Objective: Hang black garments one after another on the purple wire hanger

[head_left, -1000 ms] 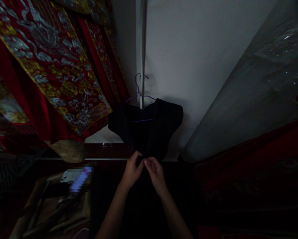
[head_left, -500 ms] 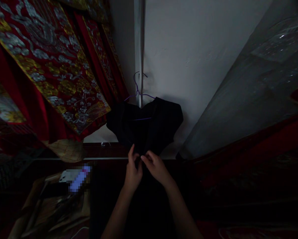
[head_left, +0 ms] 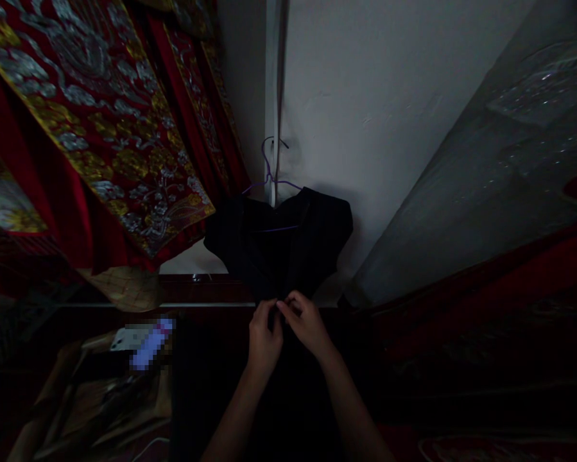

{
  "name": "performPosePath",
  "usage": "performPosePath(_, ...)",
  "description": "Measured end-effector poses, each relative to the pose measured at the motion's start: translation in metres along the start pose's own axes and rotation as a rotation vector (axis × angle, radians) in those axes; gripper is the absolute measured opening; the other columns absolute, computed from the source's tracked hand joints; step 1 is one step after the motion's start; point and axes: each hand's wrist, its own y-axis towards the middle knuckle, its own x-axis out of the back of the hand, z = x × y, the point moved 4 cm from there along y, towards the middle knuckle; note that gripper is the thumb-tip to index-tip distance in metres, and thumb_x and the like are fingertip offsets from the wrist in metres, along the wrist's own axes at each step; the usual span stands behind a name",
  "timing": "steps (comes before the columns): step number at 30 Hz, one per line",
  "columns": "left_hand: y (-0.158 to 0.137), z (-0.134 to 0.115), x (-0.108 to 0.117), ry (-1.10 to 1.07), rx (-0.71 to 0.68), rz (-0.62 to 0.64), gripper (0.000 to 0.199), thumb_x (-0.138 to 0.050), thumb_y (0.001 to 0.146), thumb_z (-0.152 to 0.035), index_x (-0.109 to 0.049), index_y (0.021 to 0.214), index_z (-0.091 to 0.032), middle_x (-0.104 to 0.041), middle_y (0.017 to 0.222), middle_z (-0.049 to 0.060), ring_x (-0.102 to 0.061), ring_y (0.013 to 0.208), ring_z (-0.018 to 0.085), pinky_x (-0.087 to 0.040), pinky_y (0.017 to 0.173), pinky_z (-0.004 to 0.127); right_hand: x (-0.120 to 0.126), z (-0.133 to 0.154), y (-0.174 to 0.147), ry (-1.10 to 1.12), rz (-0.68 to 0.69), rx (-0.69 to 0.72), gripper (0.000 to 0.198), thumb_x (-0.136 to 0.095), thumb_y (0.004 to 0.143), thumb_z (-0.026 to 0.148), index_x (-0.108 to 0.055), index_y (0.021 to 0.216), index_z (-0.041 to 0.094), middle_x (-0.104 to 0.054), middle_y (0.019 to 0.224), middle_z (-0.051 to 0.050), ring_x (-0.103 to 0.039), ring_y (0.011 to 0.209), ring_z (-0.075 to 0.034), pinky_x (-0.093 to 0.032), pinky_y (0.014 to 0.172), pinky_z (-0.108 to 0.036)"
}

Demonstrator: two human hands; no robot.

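A black garment (head_left: 324, 224) with an open V-shaped neck hangs on a thin purple hanger (head_left: 267, 168) against the wall. At the bottom of the neck opening, my left hand (head_left: 266, 330) pinches the front edge of the garment with curled fingers. My right hand (head_left: 306, 321) meets it there, thumb and forefinger closed on the cloth from the other side. The fingertips of both hands nearly touch. It is too dark to make out any button or fastening between them.
Red cloths embroidered in gold and silver (head_left: 124, 128) hang at the left. Below them stands a wooden chair or stool (head_left: 52, 404) with a phone (head_left: 124, 339) and a blurred bright item on it. Clear plastic sheeting (head_left: 461, 192) covers something along the right.
My left hand's raised fingers have curled down onto the garment and come closer to my right hand. My right hand stays pinched, shifted only slightly. The view has moved a little.
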Motion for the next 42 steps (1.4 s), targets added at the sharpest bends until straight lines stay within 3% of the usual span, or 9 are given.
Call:
performPosePath(4,0.002,0.000,0.004,0.002,-0.014,-0.020,0.017,-0.049,0.094,-0.022,-0.063,0.104,-0.023,-0.069,0.100,0.009,-0.067,0.098,0.025,-0.052,0.090,0.041,0.000,0.003,-0.003,-0.004,0.030,0.041,0.024,-0.055,0.094,0.043,-0.057,0.082,0.022,-0.058,0.069,0.002,-0.057,0.062,-0.015,-0.041,0.058,-0.026)
performPosePath(10,0.000,0.005,0.004,0.003,-0.073,-0.044,0.016,-0.052,0.094,-0.020,-0.066,0.102,-0.021,-0.069,0.095,0.007,-0.067,0.093,0.023,-0.052,0.085,0.037,-0.001,-0.004,-0.003,0.106,0.077,-0.051,0.027,-0.056,0.092,0.044,-0.060,0.081,0.020,-0.053,0.056,0.004,-0.051,0.052,-0.012,-0.038,0.055,-0.025)
performPosePath(18,0.004,0.010,0.005,0.006,-0.130,-0.050,0.014,-0.052,0.090,-0.011,-0.063,0.092,-0.019,-0.067,0.088,0.004,-0.065,0.086,0.019,-0.049,0.078,0.030,-0.008,0.004,0.019,0.438,-0.035,-0.316,0.029,-0.064,0.067,0.043,-0.060,0.058,0.017,-0.044,0.039,0.005,-0.033,0.035,-0.006,-0.020,0.040,-0.021)
performPosePath(25,0.017,0.027,-0.013,0.076,-0.102,0.105,0.014,-0.054,0.085,-0.008,-0.062,0.084,-0.019,-0.068,0.082,0.004,-0.067,0.081,0.020,-0.049,0.075,0.030,0.032,0.106,0.114,0.622,-0.197,-0.090,0.018,-0.066,0.062,0.029,-0.062,0.055,0.013,-0.041,0.039,0.006,-0.028,0.034,-0.002,-0.011,0.037,-0.019)
performPosePath(29,0.032,0.026,-0.013,0.169,-0.083,0.272,0.018,-0.053,0.082,-0.003,-0.063,0.080,-0.018,-0.067,0.080,0.004,-0.067,0.077,0.019,-0.048,0.071,0.029,0.042,0.153,0.132,0.660,-0.217,0.085,0.017,-0.062,0.070,0.026,-0.061,0.058,0.014,-0.042,0.040,0.007,-0.029,0.034,-0.002,-0.013,0.036,-0.018)
performPosePath(32,0.060,-0.002,0.005,0.198,-0.122,0.393,0.021,-0.056,0.083,-0.003,-0.068,0.090,-0.018,-0.071,0.085,0.005,-0.069,0.080,0.020,-0.051,0.074,0.030,0.037,0.153,0.123,0.654,-0.217,0.127,0.019,-0.061,0.075,0.028,-0.060,0.061,0.016,-0.043,0.041,0.007,-0.030,0.035,-0.003,-0.016,0.036,-0.018)
performPosePath(35,0.104,-0.060,0.039,0.103,-0.310,0.228,0.037,-0.058,0.091,-0.013,-0.061,0.127,-0.021,-0.072,0.104,0.006,-0.068,0.095,0.019,-0.052,0.088,0.033,0.034,0.144,0.112,0.562,-0.222,0.164,0.020,-0.061,0.078,0.031,-0.059,0.064,0.018,-0.046,0.044,0.007,-0.035,0.036,-0.004,-0.020,0.036,-0.018)
performPosePath(37,0.132,-0.100,0.058,0.082,-0.469,0.083,0.042,-0.055,0.095,-0.017,-0.054,0.136,-0.021,-0.070,0.102,0.005,-0.066,0.091,0.017,-0.051,0.088,0.032,0.037,0.142,0.108,0.485,-0.226,0.194,0.020,-0.060,0.080,0.031,-0.059,0.065,0.018,-0.047,0.045,0.006,-0.037,0.037,-0.005,-0.023,0.037,-0.018)
performPosePath(42,0.165,-0.149,0.062,0.246,-0.717,0.056,0.016,-0.055,0.097,-0.020,-0.068,0.107,-0.018,-0.069,0.096,0.005,-0.064,0.089,0.017,-0.050,0.082,0.029,0.051,0.154,0.101,0.317,-0.201,0.306,0.021,-0.058,0.084,0.030,-0.060,0.067,0.019,-0.048,0.047,0.006,-0.041,0.040,-0.006,-0.029,0.042,-0.020)
